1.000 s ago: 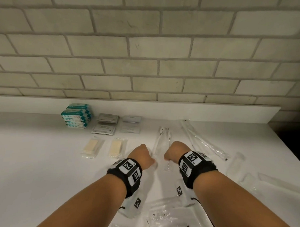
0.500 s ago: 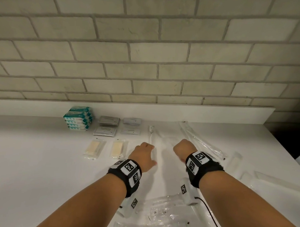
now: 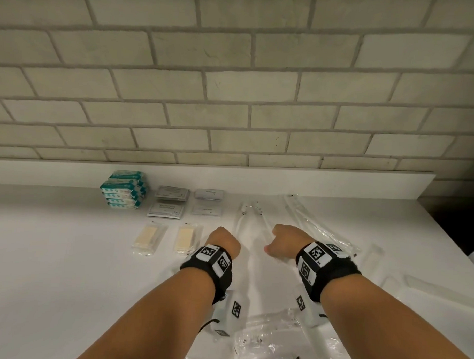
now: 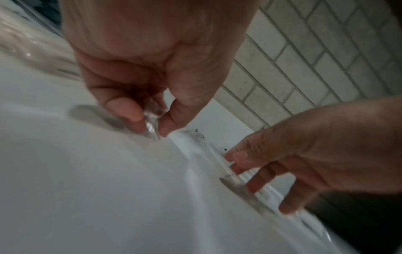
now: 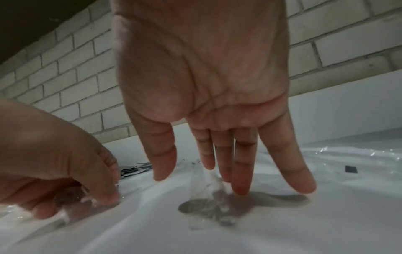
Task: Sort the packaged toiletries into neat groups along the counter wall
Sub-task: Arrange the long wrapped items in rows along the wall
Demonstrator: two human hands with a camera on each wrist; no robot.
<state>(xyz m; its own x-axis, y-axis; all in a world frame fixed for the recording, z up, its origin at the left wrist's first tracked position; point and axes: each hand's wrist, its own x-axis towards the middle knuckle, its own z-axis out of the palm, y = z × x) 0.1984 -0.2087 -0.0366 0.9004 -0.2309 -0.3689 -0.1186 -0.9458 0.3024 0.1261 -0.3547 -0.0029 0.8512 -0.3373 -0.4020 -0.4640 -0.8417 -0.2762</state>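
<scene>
Two toothbrushes in clear wrappers lie side by side on the white counter (image 3: pixel 53 253), heads toward the wall: the left toothbrush (image 3: pixel 241 217) and the right toothbrush (image 3: pixel 264 220). My left hand (image 3: pixel 224 242) pinches the near wrapper end of the left one between thumb and fingers (image 4: pixel 152 123). With straight fingers, my right hand (image 3: pixel 284 242) presses the near wrapper end of the right one onto the counter (image 5: pixel 217 180). Along the wall sit sorted teal packs (image 3: pixel 124 188), grey sachets (image 3: pixel 170 201) and white sachets (image 3: pixel 208 202).
Two cream bars in clear wrap (image 3: pixel 148 236) (image 3: pixel 187 236) lie left of my left hand. Long clear packets (image 3: pixel 309 222) run diagonally at the right, with more clear packets (image 3: pixel 373 254) beyond. Loose clear packets (image 3: pixel 268 336) lie under my wrists. The counter ends at the right.
Both hands have slid forward toward the wall with the wrapped toothbrushes. The two packets now lie a little apart, one at each hand.
</scene>
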